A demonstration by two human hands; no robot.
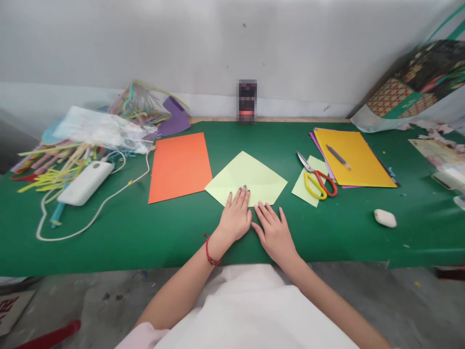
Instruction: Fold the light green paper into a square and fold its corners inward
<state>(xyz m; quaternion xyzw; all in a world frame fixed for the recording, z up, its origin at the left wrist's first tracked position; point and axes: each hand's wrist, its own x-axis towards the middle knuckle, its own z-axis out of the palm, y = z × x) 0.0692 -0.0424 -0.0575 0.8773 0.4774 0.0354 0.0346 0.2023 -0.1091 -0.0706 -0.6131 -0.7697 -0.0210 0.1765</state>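
A pale green folded sheet of paper [250,178] lies on the green table [145,232] in front of me. My left hand [235,216] rests flat with its fingers stretched out, fingertips pressing the sheet's near corner. My right hand [274,232] lies flat beside it, fingers spread, its tips touching the sheet's lower edge. Neither hand holds anything. A red cord circles my left wrist.
An orange sheet [179,166] lies left of the paper. Scissors [317,179] with yellow and red handles rest on a small green scrap, beside a yellow paper stack [354,157] bearing a pencil. A white power bank [86,182] with cable, paper strips, an eraser [385,218] and a patterned bag [414,87] surround.
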